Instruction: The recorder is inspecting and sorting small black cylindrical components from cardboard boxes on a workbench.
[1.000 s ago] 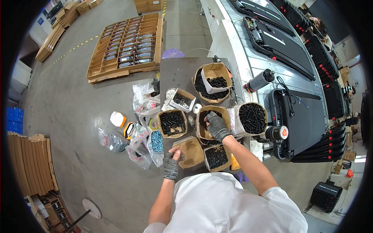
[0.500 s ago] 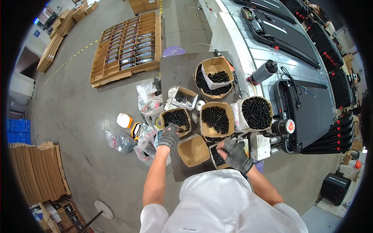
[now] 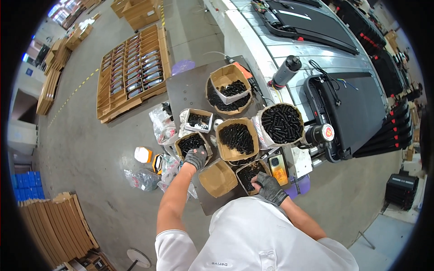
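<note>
My left hand [image 3: 196,158], in a grey glove with bare fingertips, reaches over the near edge of a cardboard box of black parts [image 3: 189,142]. Its fingers curl down at the parts, and whatever they hold is hidden. My right hand [image 3: 271,188], gloved the same way, is at the near right corner of a small box of tiny black pieces [image 3: 249,173]. Thumb and fingers are drawn together there; what lies between them is too small to make out. Between the hands stands an empty cardboard box [image 3: 218,179].
Beyond are boxes of black cylindrical parts [image 3: 238,138], a white box of small parts [image 3: 199,121] and a fuller box [image 3: 282,123]. A phone [image 3: 278,168] lies right. A conveyor [image 3: 289,49] carries black panels and a grey cylinder [image 3: 286,72]. Plastic bags [image 3: 168,170] lie left.
The view has turned and shifted, so the table sits further left. My right hand has drawn back toward me from the small box, uncovering the phone. My left hand stays at its box.
</note>
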`<state>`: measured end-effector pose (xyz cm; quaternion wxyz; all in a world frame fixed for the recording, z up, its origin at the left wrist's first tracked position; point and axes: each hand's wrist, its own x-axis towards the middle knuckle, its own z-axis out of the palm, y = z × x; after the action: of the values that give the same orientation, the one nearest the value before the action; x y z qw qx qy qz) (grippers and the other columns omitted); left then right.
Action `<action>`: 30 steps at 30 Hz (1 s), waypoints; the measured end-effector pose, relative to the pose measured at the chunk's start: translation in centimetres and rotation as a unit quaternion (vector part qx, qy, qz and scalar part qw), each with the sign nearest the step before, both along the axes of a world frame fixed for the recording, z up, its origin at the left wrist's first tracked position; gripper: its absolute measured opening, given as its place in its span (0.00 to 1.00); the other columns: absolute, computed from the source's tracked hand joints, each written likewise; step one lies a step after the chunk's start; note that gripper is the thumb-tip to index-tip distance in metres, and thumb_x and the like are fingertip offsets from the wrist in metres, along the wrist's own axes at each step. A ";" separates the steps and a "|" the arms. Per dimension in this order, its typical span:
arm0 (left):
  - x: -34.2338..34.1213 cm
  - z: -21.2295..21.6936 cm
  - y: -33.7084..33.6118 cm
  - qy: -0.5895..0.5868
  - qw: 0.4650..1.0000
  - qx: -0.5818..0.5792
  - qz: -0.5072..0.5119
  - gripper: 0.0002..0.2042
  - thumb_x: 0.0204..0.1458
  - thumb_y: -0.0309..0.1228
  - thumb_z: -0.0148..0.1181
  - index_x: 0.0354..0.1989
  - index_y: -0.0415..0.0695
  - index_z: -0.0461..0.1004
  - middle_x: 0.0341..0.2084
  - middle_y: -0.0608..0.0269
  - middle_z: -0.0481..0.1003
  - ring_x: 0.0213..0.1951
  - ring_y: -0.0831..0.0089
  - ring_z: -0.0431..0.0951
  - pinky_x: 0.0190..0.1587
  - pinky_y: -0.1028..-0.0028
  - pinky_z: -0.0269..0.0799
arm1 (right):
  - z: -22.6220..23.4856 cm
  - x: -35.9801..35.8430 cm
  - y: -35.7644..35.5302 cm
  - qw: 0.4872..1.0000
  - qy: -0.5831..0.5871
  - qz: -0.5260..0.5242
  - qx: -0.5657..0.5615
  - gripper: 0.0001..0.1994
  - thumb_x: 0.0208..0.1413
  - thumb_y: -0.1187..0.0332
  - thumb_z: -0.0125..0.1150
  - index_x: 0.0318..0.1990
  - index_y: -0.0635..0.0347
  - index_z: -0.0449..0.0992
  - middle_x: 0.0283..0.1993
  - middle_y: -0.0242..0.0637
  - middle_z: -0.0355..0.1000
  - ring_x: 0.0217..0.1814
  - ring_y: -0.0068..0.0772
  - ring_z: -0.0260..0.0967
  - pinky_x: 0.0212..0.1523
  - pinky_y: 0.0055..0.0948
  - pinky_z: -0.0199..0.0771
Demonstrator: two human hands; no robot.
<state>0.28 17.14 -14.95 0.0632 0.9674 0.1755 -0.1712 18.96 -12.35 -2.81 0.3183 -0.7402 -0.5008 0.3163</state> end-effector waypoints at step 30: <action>-5.9 4.2 -4.0 -0.500 0.675 -0.330 0.431 0.10 0.49 0.23 0.56 0.41 0.41 0.71 0.27 0.67 0.71 0.29 0.80 0.70 0.31 0.78 0.67 | -6.9 -0.7 -0.1 0.931 -0.206 0.079 -0.292 0.55 0.34 0.53 0.75 0.68 0.59 0.45 0.70 0.62 0.41 0.69 0.61 0.47 0.67 0.40 0.53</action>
<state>-5.57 13.13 -10.77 0.5232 0.6423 0.4470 0.3375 18.25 -12.46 -9.72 -0.0483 -0.8074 -0.4978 0.3130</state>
